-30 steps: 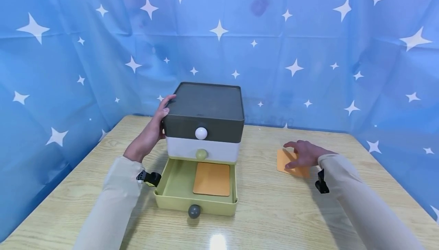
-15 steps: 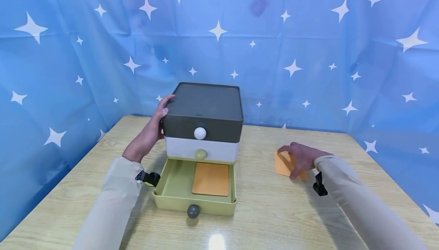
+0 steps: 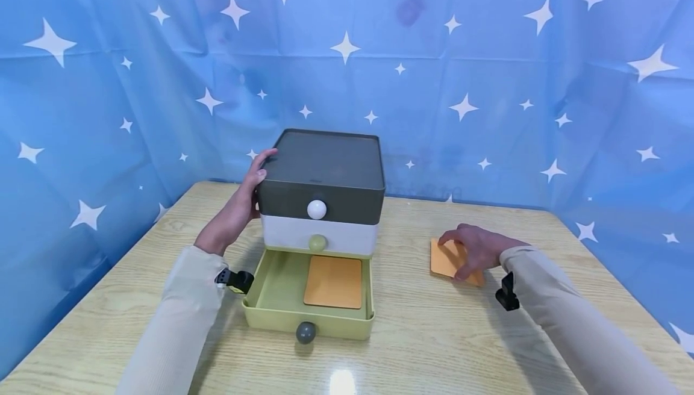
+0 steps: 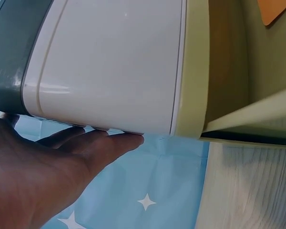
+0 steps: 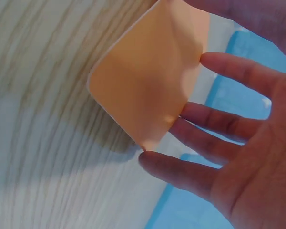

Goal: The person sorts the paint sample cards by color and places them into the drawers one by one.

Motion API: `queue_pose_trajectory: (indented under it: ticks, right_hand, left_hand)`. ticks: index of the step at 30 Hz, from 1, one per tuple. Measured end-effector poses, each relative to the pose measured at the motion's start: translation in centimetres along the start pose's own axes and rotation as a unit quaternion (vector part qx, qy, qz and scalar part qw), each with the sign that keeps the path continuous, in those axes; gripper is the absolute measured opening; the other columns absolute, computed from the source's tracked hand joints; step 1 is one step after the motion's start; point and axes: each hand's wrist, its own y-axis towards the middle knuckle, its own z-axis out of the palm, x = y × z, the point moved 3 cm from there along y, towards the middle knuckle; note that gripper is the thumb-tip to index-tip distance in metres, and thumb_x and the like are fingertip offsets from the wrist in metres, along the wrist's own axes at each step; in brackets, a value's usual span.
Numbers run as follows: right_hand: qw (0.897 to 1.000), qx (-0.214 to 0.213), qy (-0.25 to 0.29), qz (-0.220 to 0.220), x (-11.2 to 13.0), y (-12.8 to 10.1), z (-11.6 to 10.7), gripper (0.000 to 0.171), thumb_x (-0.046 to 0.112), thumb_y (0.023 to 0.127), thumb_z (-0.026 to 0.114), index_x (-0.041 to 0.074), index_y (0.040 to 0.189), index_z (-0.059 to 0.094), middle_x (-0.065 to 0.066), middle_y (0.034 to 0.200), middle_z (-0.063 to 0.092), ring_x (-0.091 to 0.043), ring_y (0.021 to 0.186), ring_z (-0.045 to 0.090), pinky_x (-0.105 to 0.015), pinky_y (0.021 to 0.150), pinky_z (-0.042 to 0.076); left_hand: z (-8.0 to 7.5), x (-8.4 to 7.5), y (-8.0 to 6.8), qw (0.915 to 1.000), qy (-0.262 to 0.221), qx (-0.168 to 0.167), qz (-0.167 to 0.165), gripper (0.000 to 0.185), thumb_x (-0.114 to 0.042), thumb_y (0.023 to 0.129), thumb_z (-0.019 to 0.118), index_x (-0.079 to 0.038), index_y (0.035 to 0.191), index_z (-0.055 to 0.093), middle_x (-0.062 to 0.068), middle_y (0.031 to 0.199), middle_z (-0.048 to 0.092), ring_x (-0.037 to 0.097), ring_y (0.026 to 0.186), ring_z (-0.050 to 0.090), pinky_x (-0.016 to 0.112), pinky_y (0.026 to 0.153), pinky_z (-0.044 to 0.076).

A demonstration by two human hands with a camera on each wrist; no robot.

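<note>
A small stacked drawer box (image 3: 320, 199), dark grey on top, white in the middle and green below, stands on the table. Its green bottom drawer (image 3: 271, 280) is pulled out, and an orange square card (image 3: 333, 282) lies flat inside. My left hand (image 3: 233, 214) rests against the box's left side, thumb at the top edge; in the left wrist view its fingers (image 4: 114, 145) lie nearly straight along the wall. To the right, my right hand (image 3: 479, 247) pinches a second orange card (image 5: 133, 71) by opposite edges, thumb on one and fingertips on the other.
The wooden table (image 3: 401, 347) carries everything. Behind it hangs a blue curtain (image 3: 412, 88) with white stars. The open drawer's dark knob (image 3: 306, 333) sticks out toward me; white (image 3: 317, 209) and green (image 3: 317, 242) knobs mark the drawers above.
My right thumb and fingers have closed onto the card's edges, and the card has shifted slightly left. My left hand, the box and the drawer have stayed in place.
</note>
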Motion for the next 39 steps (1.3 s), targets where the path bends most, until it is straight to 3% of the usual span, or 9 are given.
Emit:
queue_pose_trajectory:
  ticks: [9, 18, 25, 34, 39]
  right_hand:
    - [1.000, -0.015, -0.007, -0.014, 1.7, -0.4, -0.7, 0.075, 0.036, 0.066, 0.089, 0.013, 0.131, 0.061, -0.008, 0.113, 0.057, -0.028, 0.105, 0.056, -0.043, 0.085, 0.047]
    - [1.000, 0.013, -0.008, 0.000, 4.1, -0.9, -1.2, 0.073, 0.038, 0.067, 0.090, 0.015, 0.131, 0.062, -0.005, 0.114, 0.060, -0.029, 0.110, 0.058, -0.042, 0.088, 0.048]
    - [0.999, 0.008, -0.022, -0.031, 7.0, -1.5, -1.8, 0.069, 0.038, 0.066, 0.089, 0.020, 0.128, 0.063, 0.000, 0.109, 0.059, -0.018, 0.094, 0.053, -0.037, 0.082, 0.045]
    - [0.997, 0.006, -0.028, -0.066, 10.9, -2.3, -2.3, 0.067, 0.037, 0.066, 0.089, 0.027, 0.126, 0.063, 0.002, 0.116, 0.060, -0.018, 0.103, 0.058, -0.043, 0.091, 0.050]
    - [0.996, 0.012, -0.030, -0.082, 13.3, -2.8, -2.5, 0.066, 0.038, 0.067, 0.088, 0.029, 0.127, 0.063, 0.006, 0.118, 0.059, -0.017, 0.107, 0.058, -0.041, 0.091, 0.051]
  left_hand:
    - [0.0, -0.1, 0.0, 1.0000, -0.001, 0.000, 0.005, 0.054, -0.055, 0.103, 0.016, -0.050, 0.156, 0.008, 0.012, 0.165, 0.012, 0.045, 0.136, 0.036, 0.043, 0.087, 0.046]
    - [0.1, 0.0, 0.0, 1.0000, -0.002, -0.001, 0.000, 0.054, -0.055, 0.103, 0.017, -0.051, 0.156, 0.008, 0.012, 0.165, 0.012, 0.045, 0.134, 0.038, 0.041, 0.087, 0.046]
    - [0.0, 0.0, 0.0, 1.0000, 0.000, 0.000, 0.005, 0.054, -0.055, 0.103, 0.016, -0.051, 0.156, 0.008, 0.013, 0.164, 0.013, 0.045, 0.135, 0.037, 0.043, 0.087, 0.047]
    - [0.0, -0.1, 0.1, 1.0000, 0.005, 0.000, 0.005, 0.054, -0.056, 0.102, 0.016, -0.052, 0.155, 0.008, 0.010, 0.166, 0.010, 0.046, 0.138, 0.034, 0.047, 0.089, 0.046]
    - [0.0, 0.0, 0.1, 1.0000, 0.007, 0.000, 0.003, 0.054, -0.056, 0.102, 0.017, -0.052, 0.156, 0.008, 0.010, 0.166, 0.010, 0.046, 0.137, 0.035, 0.049, 0.090, 0.046]
